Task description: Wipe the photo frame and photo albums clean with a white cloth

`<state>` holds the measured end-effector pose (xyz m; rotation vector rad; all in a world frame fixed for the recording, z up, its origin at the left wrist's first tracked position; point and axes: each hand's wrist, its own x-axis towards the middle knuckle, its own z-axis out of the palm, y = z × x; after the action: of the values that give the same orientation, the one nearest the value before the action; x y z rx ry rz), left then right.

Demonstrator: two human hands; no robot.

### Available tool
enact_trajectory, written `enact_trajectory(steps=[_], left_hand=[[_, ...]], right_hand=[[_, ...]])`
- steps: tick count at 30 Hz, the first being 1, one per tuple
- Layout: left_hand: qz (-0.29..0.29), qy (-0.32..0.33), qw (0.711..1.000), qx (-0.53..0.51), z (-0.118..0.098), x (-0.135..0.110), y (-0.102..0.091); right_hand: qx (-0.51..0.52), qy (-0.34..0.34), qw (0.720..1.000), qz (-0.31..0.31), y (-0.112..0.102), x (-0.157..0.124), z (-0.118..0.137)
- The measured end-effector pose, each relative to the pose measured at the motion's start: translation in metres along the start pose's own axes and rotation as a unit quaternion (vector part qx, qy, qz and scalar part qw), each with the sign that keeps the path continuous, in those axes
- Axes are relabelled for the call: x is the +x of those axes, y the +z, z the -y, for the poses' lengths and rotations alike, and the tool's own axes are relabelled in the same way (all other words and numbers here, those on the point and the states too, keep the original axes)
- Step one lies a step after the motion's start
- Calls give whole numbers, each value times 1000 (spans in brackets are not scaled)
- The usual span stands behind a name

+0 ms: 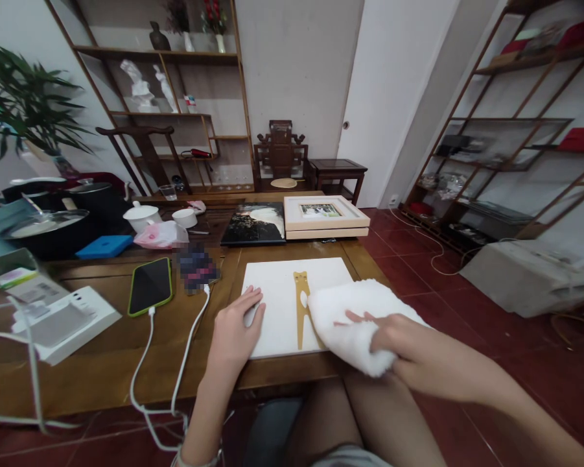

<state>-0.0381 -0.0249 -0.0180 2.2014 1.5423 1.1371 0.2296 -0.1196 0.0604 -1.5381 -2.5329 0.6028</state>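
Observation:
A white canvas board (277, 292) with a thin yellow painted figure (300, 305) lies flat at the near edge of a wooden table (185, 363). My left hand (233, 327) rests open on the board's left edge, fingers flat and together. My right hand (393, 340) is closed on a fluffy white cloth (354, 318), which lies over the board's right part and near corner.
Behind the board lie a dark painting (253, 224) and stacked light wooden frames (325, 217). To the left are a phone in a green case (150, 285) on a white cable, a white box (68, 321), bowls, pots and a blue box (104, 246). Shelves line both walls.

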Motion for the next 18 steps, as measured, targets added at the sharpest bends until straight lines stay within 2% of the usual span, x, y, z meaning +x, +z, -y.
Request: enact_trajectory(steps=[5,8,10,12,14,18], left_hand=[[2,3,1000,-5,1,0,-1],[4,2,1000,-4,1,0,-1],[4,3,1000,-4,1,-1,-1],[5,3,1000,-4,1,-1,-1],[4,3,1000,-4,0,0,-1],[2,4,1000,-4,1,0,-1]], right_hand=[[-8,15,994,-113,2,65,-31],[-9,-1,992,-125,6,104,-36],[-12,-7,992,-123,8,120,-33],[-17,-14,993,-118,12,124,-23],[-29,-22,993,-111,17,116,-10],[-78,-40,993,-74,37,74,25]])
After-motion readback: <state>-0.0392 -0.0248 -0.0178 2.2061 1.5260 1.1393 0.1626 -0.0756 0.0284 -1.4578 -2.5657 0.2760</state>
